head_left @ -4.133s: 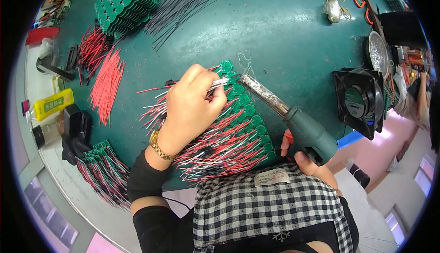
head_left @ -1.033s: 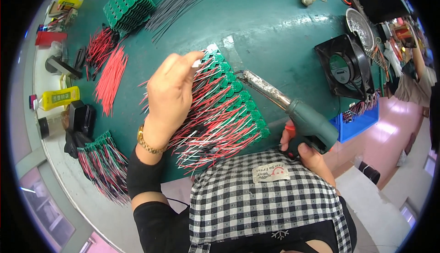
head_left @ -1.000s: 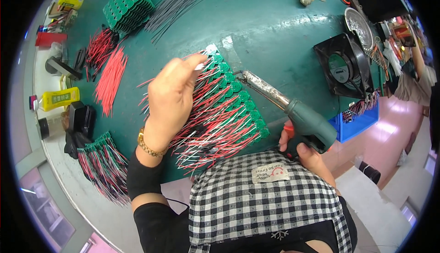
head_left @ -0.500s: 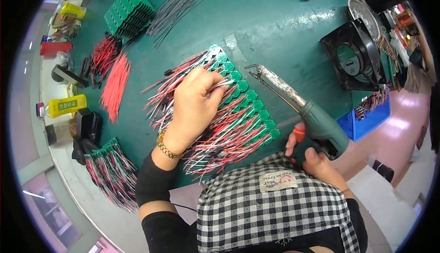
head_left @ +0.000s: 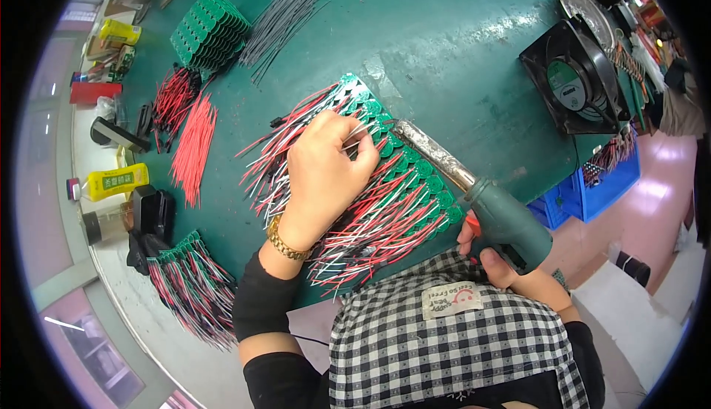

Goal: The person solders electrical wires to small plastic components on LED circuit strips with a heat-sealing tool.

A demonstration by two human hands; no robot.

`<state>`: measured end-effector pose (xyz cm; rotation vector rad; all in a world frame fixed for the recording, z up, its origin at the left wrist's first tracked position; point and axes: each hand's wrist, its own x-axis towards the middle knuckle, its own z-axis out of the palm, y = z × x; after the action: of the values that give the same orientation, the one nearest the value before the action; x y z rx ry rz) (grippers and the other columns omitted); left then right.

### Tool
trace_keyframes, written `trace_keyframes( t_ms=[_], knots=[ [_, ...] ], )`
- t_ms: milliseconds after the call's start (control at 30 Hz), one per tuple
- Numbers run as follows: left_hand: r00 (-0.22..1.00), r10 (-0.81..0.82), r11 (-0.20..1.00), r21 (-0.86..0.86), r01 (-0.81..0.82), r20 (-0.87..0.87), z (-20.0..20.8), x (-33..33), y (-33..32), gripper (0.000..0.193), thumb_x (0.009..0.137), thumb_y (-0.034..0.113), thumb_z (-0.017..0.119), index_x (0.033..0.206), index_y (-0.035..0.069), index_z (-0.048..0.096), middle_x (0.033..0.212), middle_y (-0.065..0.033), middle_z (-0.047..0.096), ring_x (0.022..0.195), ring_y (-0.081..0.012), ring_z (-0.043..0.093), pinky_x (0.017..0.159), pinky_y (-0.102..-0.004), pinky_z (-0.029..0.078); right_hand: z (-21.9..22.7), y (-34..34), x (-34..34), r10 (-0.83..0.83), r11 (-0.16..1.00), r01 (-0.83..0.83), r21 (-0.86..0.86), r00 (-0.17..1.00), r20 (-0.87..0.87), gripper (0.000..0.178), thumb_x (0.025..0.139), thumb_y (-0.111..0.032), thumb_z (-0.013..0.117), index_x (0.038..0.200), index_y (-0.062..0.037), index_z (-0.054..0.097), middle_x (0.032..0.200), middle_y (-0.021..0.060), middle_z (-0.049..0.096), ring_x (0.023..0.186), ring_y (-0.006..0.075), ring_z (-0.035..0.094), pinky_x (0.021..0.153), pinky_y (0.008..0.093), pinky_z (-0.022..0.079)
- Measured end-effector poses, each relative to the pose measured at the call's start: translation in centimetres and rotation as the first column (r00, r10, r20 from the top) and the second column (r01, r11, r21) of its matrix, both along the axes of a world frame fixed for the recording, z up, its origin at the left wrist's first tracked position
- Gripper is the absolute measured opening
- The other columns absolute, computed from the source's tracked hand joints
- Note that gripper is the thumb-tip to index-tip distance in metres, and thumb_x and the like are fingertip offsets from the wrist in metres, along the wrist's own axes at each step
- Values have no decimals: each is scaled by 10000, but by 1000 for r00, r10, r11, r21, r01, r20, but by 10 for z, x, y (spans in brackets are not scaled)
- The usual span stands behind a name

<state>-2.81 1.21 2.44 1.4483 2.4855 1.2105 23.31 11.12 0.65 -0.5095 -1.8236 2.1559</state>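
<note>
A panel of small round green circuit boards (head_left: 426,174) lies on the table, with many red, white and black wires (head_left: 378,220) fanning out from it. My left hand (head_left: 326,161) rests over the wires at the panel's upper part; its thumb and finger pinch a thin white wire (head_left: 361,128) against a board. My right hand (head_left: 492,261) grips the handle of a green soldering gun (head_left: 511,220). The gun's metal barrel slants up to the left, and its tip sits at the panel's right edge, close to my left fingertips. Whether it touches the board I cannot tell.
At the back left stand stacked green circuit boards (head_left: 211,30) beside grey wires (head_left: 285,24). Red wires (head_left: 194,150) lie left. A wired board bundle (head_left: 192,283) hangs at the left edge. A black fan (head_left: 574,79) stands right, above blue bins (head_left: 603,187). Yellow bottles (head_left: 117,181) line the left.
The soldering gun has moved left and down, bringing its tip to the panel's edge beside my left fingers. My left hand stays over the wires, its pinch slightly shifted.
</note>
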Motion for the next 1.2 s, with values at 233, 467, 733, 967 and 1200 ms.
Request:
trace_keyframes(
  t_ms=[233, 467, 733, 967, 1200],
  knots=[
    [999, 29, 999, 17, -29, -26, -2, 1, 3, 96, 701, 47, 696, 734, 46, 606, 704, -67, 570, 545, -218, 578, 489, -328, 456, -4, 3, 3, 42, 986, -56, 158, 995, 88, 560, 844, -406, 632, 1214, -16, 476, 945, 84, 568, 763, 134, 578, 693, 295, 500],
    [997, 11, 999, 51, -7, -80, -5, 0, 4, 104, 696, 61, 703, 739, 47, 610, 722, -67, 573, 551, -238, 581, 491, -342, 463, 13, -2, -13, -117, 979, 108, 172, 992, 42, 145, 739, -5, 621, 878, -28, 658, 752, 73, 663, 669, 203, 666, 648, 306, 549],
    [994, 27, 998, 58, -20, -107, -4, 2, 6, 70, 694, -1, 679, 724, 15, 617, 692, -63, 581, 550, -154, 573, 500, -268, 444, 10, 0, -12, -84, 955, 76, 285, 996, 15, 156, 780, 20, 615, 930, -10, 646, 835, 63, 662, 713, 137, 637, 640, 266, 513],
    [993, 35, 998, 48, -29, -109, -3, 1, 5, 75, 693, -16, 677, 738, 3, 620, 695, -69, 585, 558, -154, 587, 509, -261, 457, 10, -1, -12, -58, 997, 59, 47, 998, -18, 258, 820, 23, 610, 1074, -13, 586, 860, 24, 621, 730, 105, 597, 683, 238, 492],
    [992, 26, 998, 52, -20, -121, -3, 0, 5, 77, 693, -20, 678, 739, 2, 621, 688, -69, 584, 559, -153, 591, 511, -263, 461, 8, 1, -3, -38, 999, 37, -8, 997, -60, 282, 840, -9, 594, 1119, -14, 558, 984, 71, 594, 761, 122, 589, 697, 259, 493]
  ],
)
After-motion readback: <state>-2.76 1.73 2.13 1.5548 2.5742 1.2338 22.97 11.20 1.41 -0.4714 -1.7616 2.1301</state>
